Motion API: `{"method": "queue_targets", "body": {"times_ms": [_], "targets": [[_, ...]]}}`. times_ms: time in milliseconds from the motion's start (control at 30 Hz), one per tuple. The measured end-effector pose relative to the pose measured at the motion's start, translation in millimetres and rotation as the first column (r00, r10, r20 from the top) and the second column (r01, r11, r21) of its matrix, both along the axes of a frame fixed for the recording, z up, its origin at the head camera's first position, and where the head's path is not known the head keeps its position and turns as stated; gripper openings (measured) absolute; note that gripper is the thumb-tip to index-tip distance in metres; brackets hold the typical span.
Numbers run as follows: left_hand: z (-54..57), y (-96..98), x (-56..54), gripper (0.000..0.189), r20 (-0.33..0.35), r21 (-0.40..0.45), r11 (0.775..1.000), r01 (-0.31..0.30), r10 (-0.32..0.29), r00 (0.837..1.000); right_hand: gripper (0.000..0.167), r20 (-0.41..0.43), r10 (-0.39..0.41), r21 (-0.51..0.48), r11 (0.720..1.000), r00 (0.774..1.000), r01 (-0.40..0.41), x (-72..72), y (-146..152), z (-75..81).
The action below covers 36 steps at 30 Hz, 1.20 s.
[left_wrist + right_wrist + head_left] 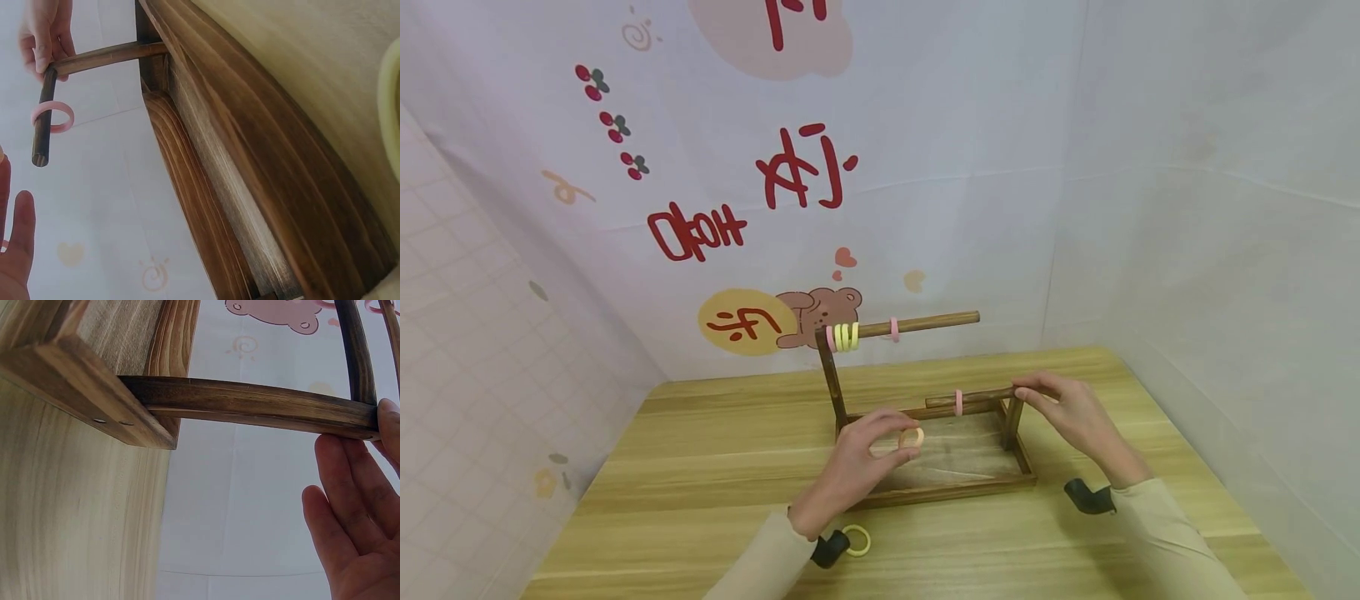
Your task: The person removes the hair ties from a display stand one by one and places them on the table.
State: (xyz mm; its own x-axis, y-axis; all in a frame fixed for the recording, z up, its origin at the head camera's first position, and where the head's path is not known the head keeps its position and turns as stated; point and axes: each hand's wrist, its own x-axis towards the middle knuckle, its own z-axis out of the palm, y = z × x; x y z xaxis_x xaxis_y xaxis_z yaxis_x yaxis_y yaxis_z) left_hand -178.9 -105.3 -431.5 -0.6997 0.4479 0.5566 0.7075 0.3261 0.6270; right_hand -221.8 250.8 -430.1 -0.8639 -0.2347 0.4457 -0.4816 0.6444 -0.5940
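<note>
My left hand (856, 463) pinches a small pale orange ring (921, 437) between thumb and fingers, in front of a dark wooden rack (947, 489). My right hand (1075, 414) grips the top of the rack's short post (250, 406), where the lower rod (988, 397) joins it. Around that lower rod hangs one pink ring (958, 403); the rod's other end is free. Higher up, the long rod (940, 321) carries several yellow rings (845, 337) and a pink one by the tall post (832, 379), with another pink ring (894, 329) farther along.
A yellow ring (868, 542) lies on the wooden table (700, 467) near my left wrist, partly behind a black wrist mount (830, 550). Behind the table hangs a printed white cloth (955, 208), and more cloth stands at both sides.
</note>
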Motion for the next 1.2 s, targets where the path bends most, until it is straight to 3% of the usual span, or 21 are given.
{"method": "queue_targets", "body": {"times_ms": [167, 433, 867, 1000, 1200], "targets": [[-1.6, -2.3, 2.9, 0.034, -0.019, -0.012, 1.0, -0.002, 0.001, 1.0, 0.023, 0.014, 0.001, -0.003, 1.0, 1.0, -0.001, 0.4, -0.2, 0.2], [-2.2, -4.0, 9.7, 0.032, 0.009, -0.019, 0.999, 0.029, -0.029, 1.0, 0.021, 0.004, -0.01, 0.004, 1.0, 1.0, 0.01, 1.0, -1.0, 0.5], [-13.2, -6.6, 18.2, 0.033, -0.103, -0.092, 0.995, 0.026, -0.036, 0.994, 0.021, 0.005, -0.016, 0.012, 1.0, 1.0, 0.016, -0.8, -1.5, -0.5], [-17.3, -9.7, 21.7, 0.032, -0.103, -0.115, 0.993, 0.021, -0.033, 0.994, 0.021, 0.009, -0.011, 0.009, 1.0, 1.0, 0.01, -0.1, -1.7, 0.4], [-22.4, -12.2, 23.4, 0.032, -0.109, -0.123, 0.991, 0.06, -0.073, 0.991, 0.022, 0.008, -0.017, 0.017, 1.0, 1.0, 0.016, -0.7, -0.9, 0.0]]}}
